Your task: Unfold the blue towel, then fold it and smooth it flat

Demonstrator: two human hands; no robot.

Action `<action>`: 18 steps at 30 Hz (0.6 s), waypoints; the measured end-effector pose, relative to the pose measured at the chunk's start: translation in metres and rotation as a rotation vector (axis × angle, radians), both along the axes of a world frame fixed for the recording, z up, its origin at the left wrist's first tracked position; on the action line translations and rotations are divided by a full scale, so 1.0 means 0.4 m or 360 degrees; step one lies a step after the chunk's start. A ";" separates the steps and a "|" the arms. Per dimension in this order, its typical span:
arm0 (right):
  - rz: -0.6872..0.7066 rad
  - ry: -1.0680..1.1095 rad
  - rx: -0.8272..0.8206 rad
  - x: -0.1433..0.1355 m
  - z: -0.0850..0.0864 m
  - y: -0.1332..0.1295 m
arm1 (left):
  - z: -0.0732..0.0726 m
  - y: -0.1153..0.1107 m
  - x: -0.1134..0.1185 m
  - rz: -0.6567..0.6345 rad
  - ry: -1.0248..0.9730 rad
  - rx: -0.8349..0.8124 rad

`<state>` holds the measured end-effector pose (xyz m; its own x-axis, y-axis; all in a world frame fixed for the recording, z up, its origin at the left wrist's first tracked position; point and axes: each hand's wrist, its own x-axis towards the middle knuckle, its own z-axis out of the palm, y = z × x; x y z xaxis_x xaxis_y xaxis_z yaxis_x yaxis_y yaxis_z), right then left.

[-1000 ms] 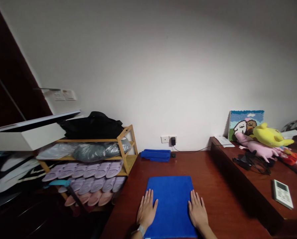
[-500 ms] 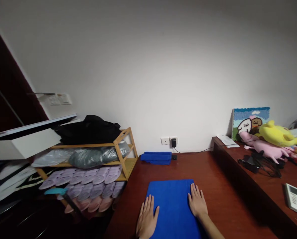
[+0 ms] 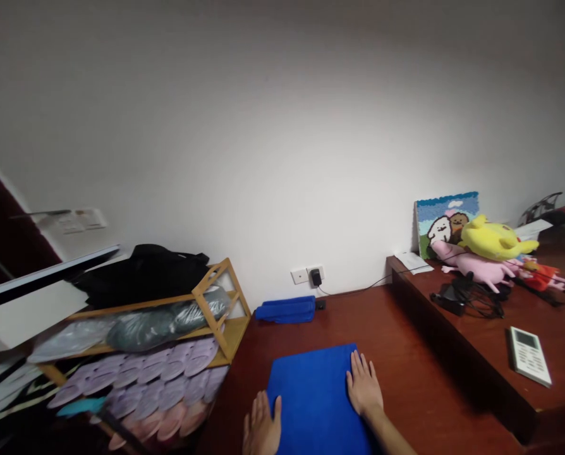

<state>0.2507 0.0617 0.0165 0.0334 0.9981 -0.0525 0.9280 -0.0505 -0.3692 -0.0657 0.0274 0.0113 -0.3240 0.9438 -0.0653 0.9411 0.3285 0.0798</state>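
Observation:
A blue cloth [image 3: 318,395] lies spread flat on the reddish-brown wooden table [image 3: 429,398], its near end cut off by the frame's bottom. My left hand [image 3: 262,426] rests at the cloth's left edge, palm down, fingers stretched out and thumb apart. On the right edge, near the far corner, my right hand [image 3: 365,385] lies flat with its fingers extended. Neither hand grips anything. Farther back, against the wall, sits a second blue cloth [image 3: 286,309], folded into a narrow strip.
A wooden rack [image 3: 235,322] with purple slippers [image 3: 169,363] and a black bag [image 3: 145,272] stands left. On the raised surface at right are plush toys [image 3: 493,240], black cables [image 3: 462,300] and a white remote control [image 3: 529,355]. A black plug [image 3: 315,277] sits in the wall socket.
The view has turned a little to the right and tilted. My left hand has slid slightly down along the cloth's left edge; my right hand stays on the right edge.

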 end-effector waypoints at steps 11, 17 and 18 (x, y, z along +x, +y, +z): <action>0.0086 0.0060 0.0026 0.011 0.000 0.008 | 0.033 0.087 0.494 -0.1117 -0.0203 0.0281; 0.0067 0.0056 0.0032 0.009 -0.003 0.011 | 0.014 0.101 0.450 -0.0994 -0.0213 0.0087; 0.0042 0.0055 0.0033 0.008 0.000 0.011 | 0.014 0.105 0.392 -0.0938 -0.0176 0.0119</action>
